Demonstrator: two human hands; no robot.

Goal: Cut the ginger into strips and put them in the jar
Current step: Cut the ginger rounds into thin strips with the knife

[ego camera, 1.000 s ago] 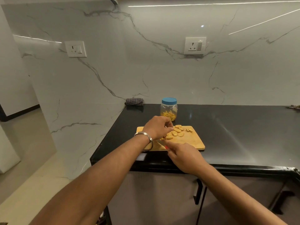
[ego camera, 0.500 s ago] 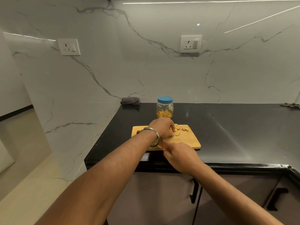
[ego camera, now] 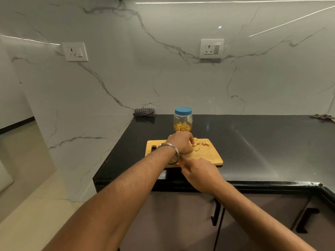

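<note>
A wooden cutting board (ego camera: 208,156) lies on the black counter, with several round ginger slices (ego camera: 197,144) near its far edge. My left hand (ego camera: 181,142), a metal bangle on the wrist, rests on the slices with the fingers curled over them. My right hand (ego camera: 199,173) is at the board's near edge, closed on a knife with a red handle (ego camera: 180,163); the blade is hidden under my left hand. Behind the board stands a clear jar (ego camera: 183,122) with a blue lid on, holding ginger strips.
The black counter (ego camera: 253,145) runs to the right and meets a marble wall. A checked cloth (ego camera: 144,112) lies at the back left corner, another cloth (ego camera: 323,117) at the far right. Cabinet doors with dark handles (ego camera: 306,220) are below the counter edge.
My left hand has slid a little toward the far edge of the board over the slices. My right hand has stayed at the near edge. The camera has shifted slightly.
</note>
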